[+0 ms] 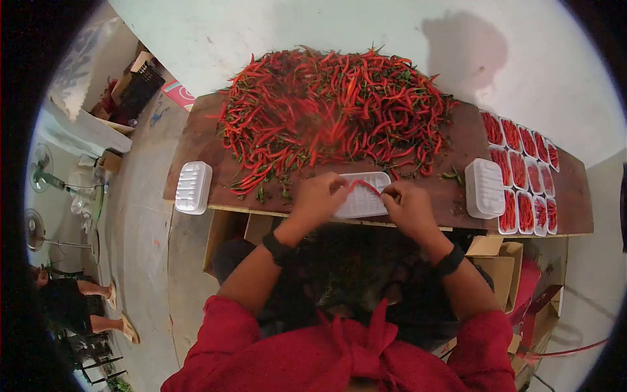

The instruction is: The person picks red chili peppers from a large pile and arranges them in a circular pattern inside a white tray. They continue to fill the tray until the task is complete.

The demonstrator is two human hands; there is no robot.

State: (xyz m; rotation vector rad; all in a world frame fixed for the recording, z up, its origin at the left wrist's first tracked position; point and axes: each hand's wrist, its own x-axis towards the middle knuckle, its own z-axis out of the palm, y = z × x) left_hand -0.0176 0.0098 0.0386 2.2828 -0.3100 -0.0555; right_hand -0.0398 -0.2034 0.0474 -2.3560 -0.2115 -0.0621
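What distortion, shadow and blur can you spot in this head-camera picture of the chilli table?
Head view: the fisheye lens bows the edges of the table and leaves black corners; a soft shadow sits on the wall above the chilli pile; light is even, without glare; the left hand and right hand, pinching one chilli over the white tray, look slightly soft.

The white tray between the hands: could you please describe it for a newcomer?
Find the near edge of the wooden table, before the chilli heap. The white tray lies there, below the chilli pinched by left hand and right hand. Unlike the side stacks, it lies alone.
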